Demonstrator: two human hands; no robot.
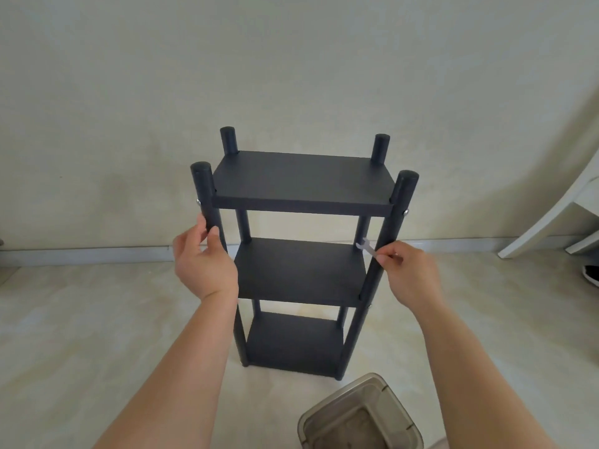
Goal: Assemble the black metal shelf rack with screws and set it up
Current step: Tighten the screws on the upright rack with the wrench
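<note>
Rack [299, 186], black and three-tiered, stands upright on the pale floor [81, 319] close to the wall [291, 59], its four round posts rising past the top shelf. Shelves sit one below another, the lowest just above the floor. At the right edge a white chair [557, 215] shows in part, with a dark shoe [591, 275] beneath it. A translucent grey bin [359, 416] sits on the floor just in front of the rack's near right foot. The left hand [204, 264] grips the near left post [210, 215] below the top shelf, thumb in front and fingers curled round behind it. The right hand [411, 273] is beside the near right post [389, 234], fingertips pinched together on the handle of a small silver wrench [366, 247] (its open end points up and left, between the posts). Small silver screws [405, 211] show on the outer sides of both near posts, level with the top shelf.
</note>
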